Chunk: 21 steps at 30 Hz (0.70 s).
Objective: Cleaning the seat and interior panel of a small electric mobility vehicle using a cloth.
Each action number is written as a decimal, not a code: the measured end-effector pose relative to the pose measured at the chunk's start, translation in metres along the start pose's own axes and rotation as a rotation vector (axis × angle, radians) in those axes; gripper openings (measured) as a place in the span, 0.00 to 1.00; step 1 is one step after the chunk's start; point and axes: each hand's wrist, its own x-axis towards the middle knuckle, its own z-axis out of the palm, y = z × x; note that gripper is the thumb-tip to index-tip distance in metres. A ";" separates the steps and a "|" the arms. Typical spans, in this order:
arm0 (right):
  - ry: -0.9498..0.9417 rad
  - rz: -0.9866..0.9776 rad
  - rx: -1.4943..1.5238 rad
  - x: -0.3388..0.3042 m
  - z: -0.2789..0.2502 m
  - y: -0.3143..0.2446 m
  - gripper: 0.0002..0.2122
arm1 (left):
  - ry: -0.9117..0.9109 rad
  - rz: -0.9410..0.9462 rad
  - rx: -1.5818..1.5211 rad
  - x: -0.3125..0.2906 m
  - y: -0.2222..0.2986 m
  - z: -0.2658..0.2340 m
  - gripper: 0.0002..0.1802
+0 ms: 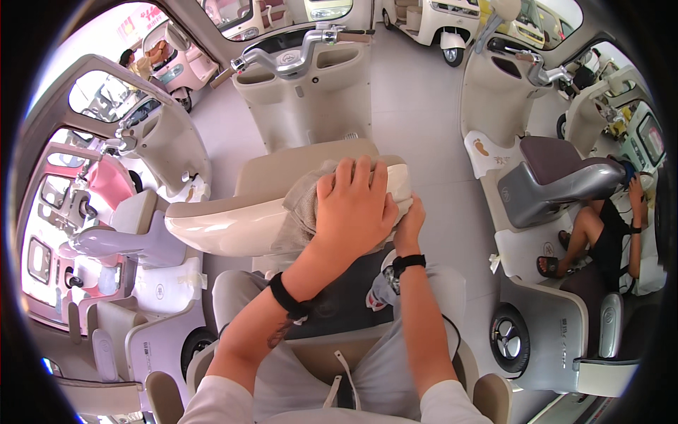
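A grey-beige cloth (301, 206) lies bunched over the glossy cream seat base (226, 225) in front of me. My left hand (352, 208) presses it down near the base's right end, its fingers bent over the cloth and the thumb toward my right hand. My right hand (409, 225) is closed around the right edge of the same base, with its fingertips partly hidden. Just beyond them is the tan seat cushion (311, 161) on top of the base.
Ahead stands a beige front panel (311, 106) with handlebars (286, 60). To the left is a lilac vehicle seat (131, 226); to the right, a grey one with a dark cushion (561, 162). Another person (600, 240) sits at the far right. Several small vehicles stand beyond the windows.
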 end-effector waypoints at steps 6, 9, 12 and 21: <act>0.412 -0.630 -0.803 -0.003 0.012 -0.009 0.18 | 0.022 0.002 -0.020 -0.011 -0.020 -0.019 0.25; 0.386 -0.539 -0.688 -0.025 0.028 -0.020 0.18 | 0.040 -0.018 0.052 -0.023 -0.037 -0.034 0.26; 0.219 -0.268 -0.572 -0.043 0.029 -0.036 0.17 | 0.045 -0.095 0.103 -0.040 -0.047 -0.038 0.28; -0.063 -0.852 -0.838 -0.106 0.053 -0.034 0.23 | 0.199 -0.291 0.130 -0.079 -0.082 -0.044 0.28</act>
